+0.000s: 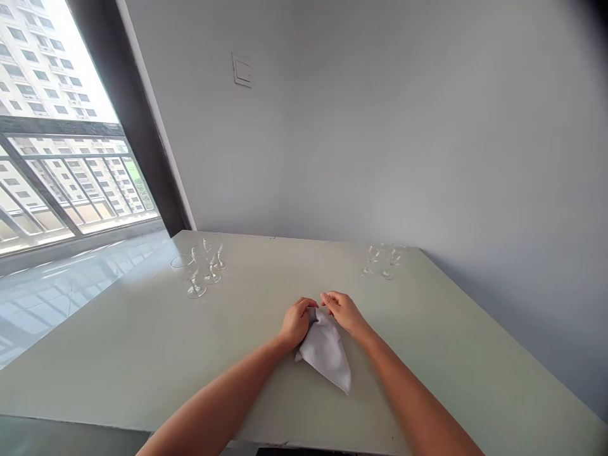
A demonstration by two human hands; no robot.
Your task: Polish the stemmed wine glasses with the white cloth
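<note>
On the desk (pixel 427 354), a folded cloth (pixel 325 352) lies front and centre, its long axis running toward the near edge. The left grip (pixel 297 323) presses closed over its far end; the right grip (pixel 344 311), fingers pinched together, sits just beside it.

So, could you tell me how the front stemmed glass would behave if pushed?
The front stemmed glass would probably tip easily: a wide bowl sits on a thin stem and small foot. Its thin walls also look fragile.
</note>
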